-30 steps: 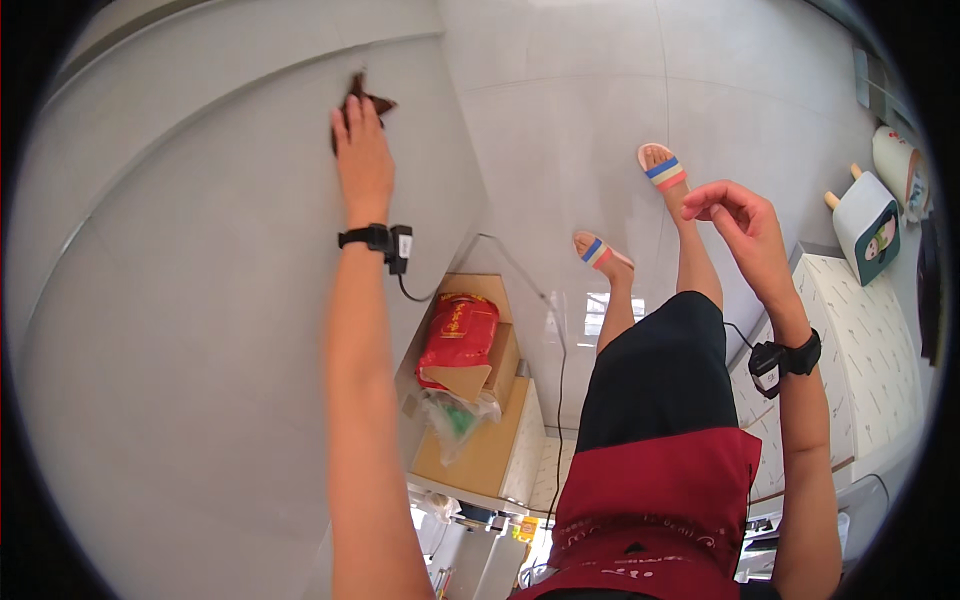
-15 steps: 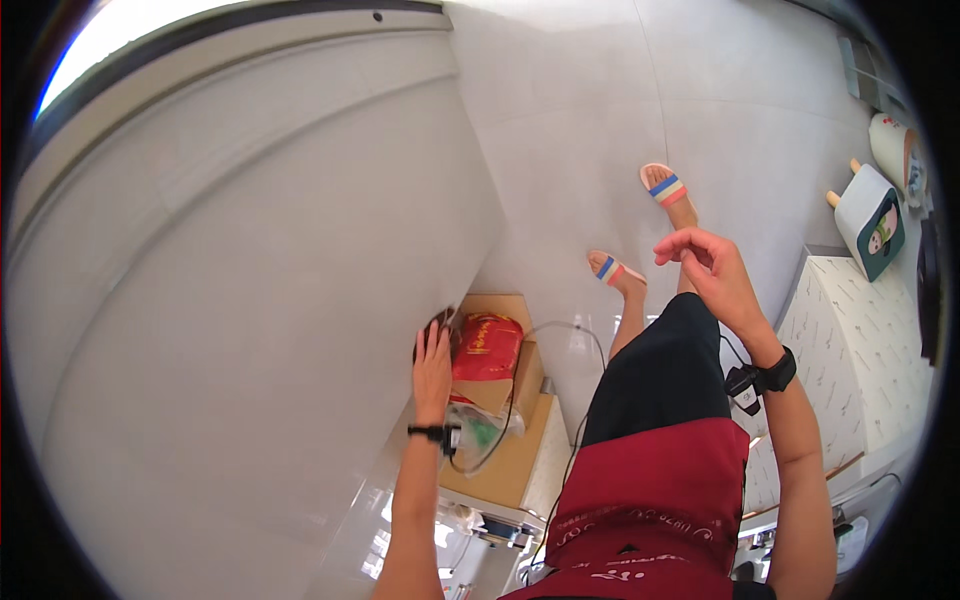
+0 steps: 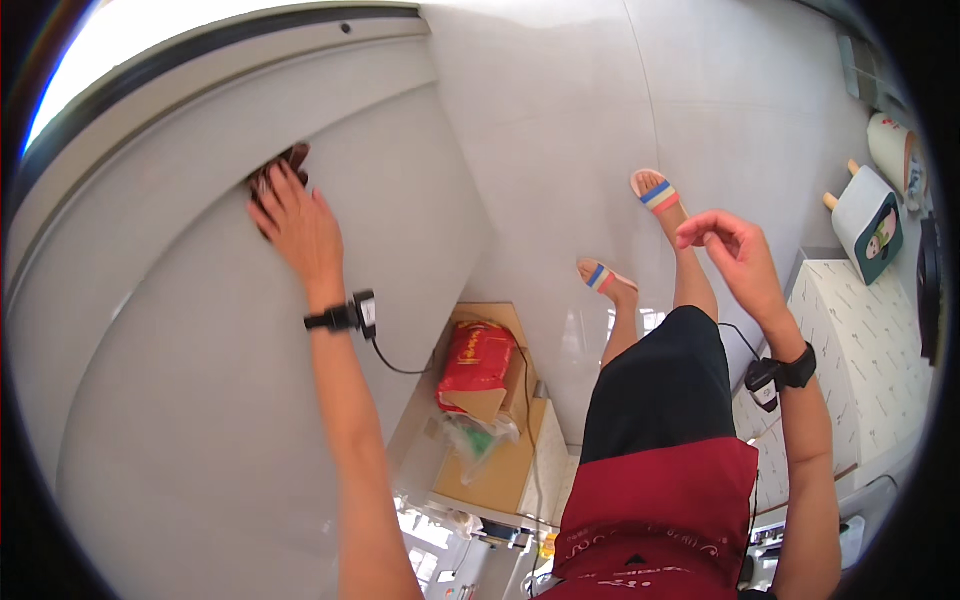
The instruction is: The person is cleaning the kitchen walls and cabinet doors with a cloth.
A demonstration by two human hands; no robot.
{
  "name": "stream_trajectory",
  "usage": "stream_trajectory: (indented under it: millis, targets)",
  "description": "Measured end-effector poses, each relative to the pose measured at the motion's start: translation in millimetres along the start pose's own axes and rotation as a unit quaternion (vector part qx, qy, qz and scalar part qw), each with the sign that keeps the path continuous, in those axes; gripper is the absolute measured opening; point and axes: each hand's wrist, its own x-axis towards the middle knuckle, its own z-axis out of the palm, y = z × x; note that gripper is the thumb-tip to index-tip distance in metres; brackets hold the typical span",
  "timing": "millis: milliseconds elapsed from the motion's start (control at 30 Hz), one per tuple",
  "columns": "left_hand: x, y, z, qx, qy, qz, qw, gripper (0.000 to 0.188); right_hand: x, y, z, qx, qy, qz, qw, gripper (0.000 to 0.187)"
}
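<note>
My left hand (image 3: 303, 232) presses a dark brown cloth (image 3: 297, 157) flat against a broad pale grey panel (image 3: 200, 390), close under its long ridge. The fingers lie spread over the cloth and hide most of it, so its full shape cannot be made out. My right hand (image 3: 738, 262) hangs in the air in front of my legs, loosely curled with nothing visible in it. Each wrist wears a black strap with a small device; a thin cable runs from the left one.
Below the panel, a cardboard box (image 3: 508, 312) holds a red package (image 3: 474, 358), with a clear plastic bag (image 3: 462, 440) beside it. A white patterned cabinet (image 3: 860, 370) stands at right, a popsicle-shaped object (image 3: 866, 222) behind it. My sandalled feet rest on pale floor tiles (image 3: 540, 130).
My left hand has swept up and left across the panel with the cloth, from beside the box to near the ridge. The right hand has shifted slightly right.
</note>
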Motion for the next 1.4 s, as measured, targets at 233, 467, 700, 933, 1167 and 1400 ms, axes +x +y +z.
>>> stream_trajectory:
  millis: [233,467,700,933,1167,1400]
  targets:
    - [-24.4,91.2,150.2,-0.009,-0.078,0.168,0.983,0.054,24.5,56.1,-2.4,-0.04,0.018,0.036,0.998,0.024]
    - [-216.1,161.7,187.8,0.02,-0.249,0.318,0.915,0.049,26.9,92.9,10.3,-0.031,0.015,0.039,0.999,0.023]
    - [-320.6,91.5,77.5,-0.106,-0.325,0.323,0.882,0.048,5.9,76.1,10.9,0.027,0.003,0.035,0.999,0.024]
    - [-188.1,-21.8,-63.3,0.052,-0.223,0.085,0.97,0.068,3.8,46.3,-5.3,0.039,0.01,0.026,0.999,0.025]
    - [-16.7,14.7,24.8,0.046,-0.056,0.05,0.996,0.06,34.8,37.8,-11.9,0.009,0.012,0.035,0.999,0.025]
    - [37.1,116.3,178.3,0.07,-0.083,0.212,0.971,0.063,47.2,86.8,-37.2,-0.049,0.04,0.065,0.996,0.025]
